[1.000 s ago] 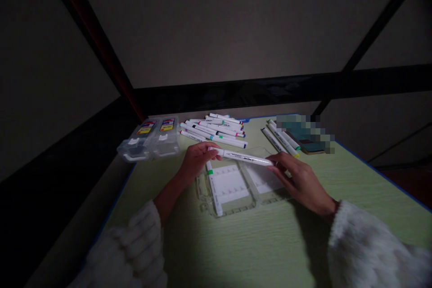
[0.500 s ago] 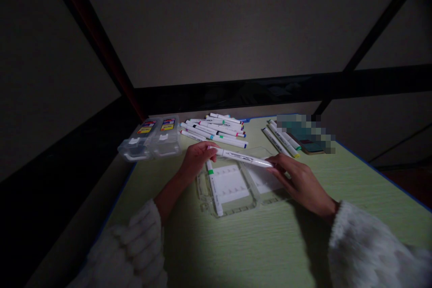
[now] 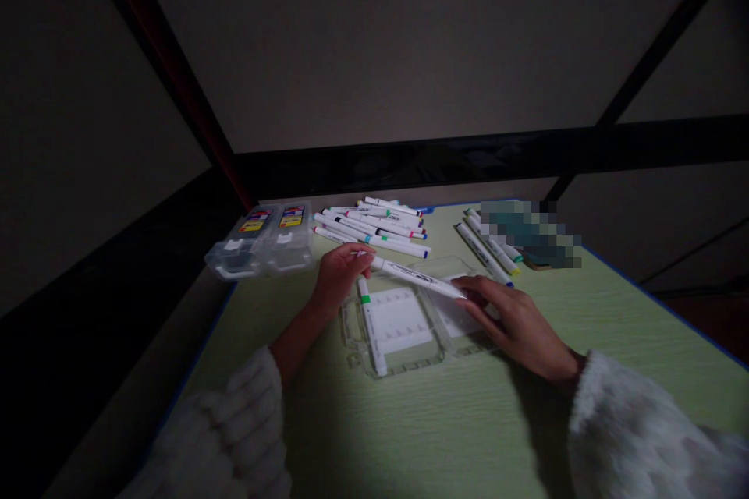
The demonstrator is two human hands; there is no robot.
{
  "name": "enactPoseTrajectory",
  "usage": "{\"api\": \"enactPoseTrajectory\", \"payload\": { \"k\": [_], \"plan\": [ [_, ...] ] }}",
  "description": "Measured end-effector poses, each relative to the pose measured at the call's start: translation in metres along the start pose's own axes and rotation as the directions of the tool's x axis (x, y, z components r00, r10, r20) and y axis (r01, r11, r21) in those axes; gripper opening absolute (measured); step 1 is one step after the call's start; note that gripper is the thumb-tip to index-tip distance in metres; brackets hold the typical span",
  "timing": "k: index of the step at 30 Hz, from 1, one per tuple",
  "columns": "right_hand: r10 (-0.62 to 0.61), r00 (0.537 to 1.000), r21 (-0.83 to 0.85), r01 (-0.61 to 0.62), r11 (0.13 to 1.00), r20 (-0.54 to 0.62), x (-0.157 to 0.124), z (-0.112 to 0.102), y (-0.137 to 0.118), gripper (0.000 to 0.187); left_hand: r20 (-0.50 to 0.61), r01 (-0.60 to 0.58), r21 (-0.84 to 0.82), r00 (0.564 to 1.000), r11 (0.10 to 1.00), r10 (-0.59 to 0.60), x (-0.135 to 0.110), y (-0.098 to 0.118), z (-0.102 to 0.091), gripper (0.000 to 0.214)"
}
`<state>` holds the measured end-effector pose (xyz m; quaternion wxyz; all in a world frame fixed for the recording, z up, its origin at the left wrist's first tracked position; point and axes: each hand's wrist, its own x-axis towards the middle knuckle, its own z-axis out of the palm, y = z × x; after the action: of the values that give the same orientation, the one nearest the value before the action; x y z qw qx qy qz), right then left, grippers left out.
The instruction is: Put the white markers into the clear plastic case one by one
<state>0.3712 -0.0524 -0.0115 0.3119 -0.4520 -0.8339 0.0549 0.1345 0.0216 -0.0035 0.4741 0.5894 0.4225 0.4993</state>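
A white marker (image 3: 418,277) with black print is held level between my two hands, over an open clear plastic case (image 3: 441,351). My left hand (image 3: 345,273) pinches its left end. At the other end, the fingers of my right hand (image 3: 512,320) close on the tip, which they hide. In the left half of the case lies a white marker with a green band (image 3: 373,327), lengthwise along the left side. White ridged inserts (image 3: 401,320) line both halves of the case.
A loose pile of white markers (image 3: 380,226) with coloured ends lies at the back. Two closed clear cases (image 3: 286,249) stand back left. Several markers (image 3: 485,249) lie at right, beside a pixelated flat object (image 3: 532,234). A wall rises behind the table (image 3: 409,437).
The right end of the held marker has dipped and shifted slightly left with my right hand. A blue marker end now shows beside the markers at right. My left hand has hardly moved.
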Motion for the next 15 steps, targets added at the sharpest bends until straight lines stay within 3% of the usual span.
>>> {"api": "enactPoseTrajectory", "payload": {
  "k": [7, 15],
  "plan": [
    [-0.226, 0.973, -0.091, 0.229, 0.969, 0.039, 0.004, 0.000, -0.016, 0.025, -0.106, 0.000, -0.006, 0.994, 1.000, -0.001, 0.000, 0.005, 0.002, 0.019],
    [-0.283, 0.956, -0.134, 0.291, 0.947, 0.077, 0.003, 0.006, -0.026, 0.029, -0.146, -0.001, -0.009, 0.989, 1.000, -0.001, 0.002, 0.003, 0.003, 0.021]
  ]
}}
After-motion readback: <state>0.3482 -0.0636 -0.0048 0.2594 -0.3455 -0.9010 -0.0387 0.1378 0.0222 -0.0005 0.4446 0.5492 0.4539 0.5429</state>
